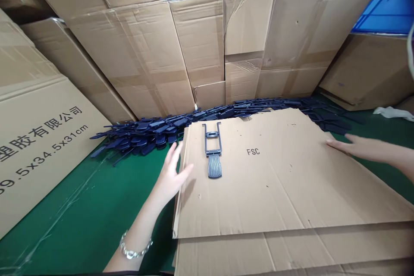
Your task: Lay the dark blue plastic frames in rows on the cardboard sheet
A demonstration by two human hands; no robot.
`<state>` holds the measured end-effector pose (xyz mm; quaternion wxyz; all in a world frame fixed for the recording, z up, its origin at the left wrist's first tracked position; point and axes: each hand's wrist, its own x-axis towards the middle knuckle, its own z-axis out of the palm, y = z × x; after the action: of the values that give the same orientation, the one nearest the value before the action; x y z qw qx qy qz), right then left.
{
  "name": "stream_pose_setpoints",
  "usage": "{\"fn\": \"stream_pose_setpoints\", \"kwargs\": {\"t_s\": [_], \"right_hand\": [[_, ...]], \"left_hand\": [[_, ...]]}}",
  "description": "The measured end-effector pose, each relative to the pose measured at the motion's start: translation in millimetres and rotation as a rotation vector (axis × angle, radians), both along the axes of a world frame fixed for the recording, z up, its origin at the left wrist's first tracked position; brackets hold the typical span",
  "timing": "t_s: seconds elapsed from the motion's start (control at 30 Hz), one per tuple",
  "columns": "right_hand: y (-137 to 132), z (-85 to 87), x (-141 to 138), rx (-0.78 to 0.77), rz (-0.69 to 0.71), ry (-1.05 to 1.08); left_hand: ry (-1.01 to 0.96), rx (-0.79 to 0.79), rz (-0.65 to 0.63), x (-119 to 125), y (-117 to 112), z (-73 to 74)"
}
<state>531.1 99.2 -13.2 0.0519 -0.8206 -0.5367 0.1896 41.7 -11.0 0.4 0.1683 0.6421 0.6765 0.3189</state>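
Note:
A flat cardboard sheet (278, 172) marked "FSC" lies on top of other sheets on a green table. My left hand (171, 174) is open, fingers spread, touching the sheet's left edge. My right hand (352, 145) is open and flat, fingers resting on the sheet's right edge. One dark plastic part (213, 152) with a ribbed pad and a forked frame lies on the sheet near its upper left. A bracelet circles my left wrist.
A long heap of the same dark plastic parts (181, 127) runs along the back of the green table (80, 207). Stacked cardboard boxes (200, 47) wall in the back. A printed box (42, 146) leans at the left. A blue crate (388, 4) sits upper right.

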Motion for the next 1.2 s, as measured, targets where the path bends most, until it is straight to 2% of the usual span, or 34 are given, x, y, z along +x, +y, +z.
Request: {"fn": "stream_pose_setpoints", "kwargs": {"t_s": [0.03,0.07,0.1,0.13,0.17,0.27,0.37,0.43,0.53,0.63,0.77,0.93,1.03,1.1,1.17,1.2], "right_hand": [[9.4,11.4,-7.5,0.026,0.02,-0.139],[18.7,22.9,-20.8,0.139,0.087,-0.251],[27.3,33.3,-39.8,0.317,0.218,-0.325],[35.3,41.3,-63.5,0.495,0.411,-0.376],[42.8,45.9,-90.1,0.576,0.53,-0.387],[65.2,38.5,-166.3,0.689,0.741,-0.401],[90.6,15.9,-205.8,0.724,0.827,-0.352],[105.8,6.6,-209.6,0.725,0.853,-0.278],[119.7,8.6,-199.4,0.793,0.847,-0.142],[125.3,19.9,-188.9,0.911,0.776,0.021],[133.2,33.6,-184.4,1.021,0.608,0.235],[142.7,65.0,-184.0,1.025,0.426,0.438],[131.5,91.7,-181.8,0.995,0.382,0.507],[110.7,103.9,-179.3,1.037,0.404,0.512],[78.6,105.2,-177.2,1.129,0.493,0.473],[59.2,100.8,-176.7,1.206,0.553,0.375]], "left_hand": [[0.1,0.041,-0.081,8.7,9.9,10.7],[0.208,0.058,-0.17,18.7,20.1,18.7],[0.296,0.076,-0.255,28.7,30.2,23.4],[0.371,0.033,-0.305,37.6,39.7,24.4],[0.429,-0.038,-0.333,44.6,48.0,22.2],[0.495,-0.203,-0.356,50.9,63.1,6.3],[0.492,-0.198,-0.326,44.4,65.0,-5.7],[0.474,-0.182,-0.281,40.9,63.1,-8.0],[0.451,-0.174,-0.25,40.4,61.3,-7.6],[0.447,-0.174,-0.259,41.1,62.2,-7.4],[0.449,-0.167,-0.26,39.6,63.6,-7.9],[0.441,-0.166,-0.259,39.3,62.8,-6.2],[0.423,-0.169,-0.26,38.9,62.2,-5.9],[0.398,-0.168,-0.262,37.4,62.0,-6.8],[0.359,-0.157,-0.26,35.1,61.6,-8.6],[0.338,-0.147,-0.256,33.7,61.4,-9.7]]}}
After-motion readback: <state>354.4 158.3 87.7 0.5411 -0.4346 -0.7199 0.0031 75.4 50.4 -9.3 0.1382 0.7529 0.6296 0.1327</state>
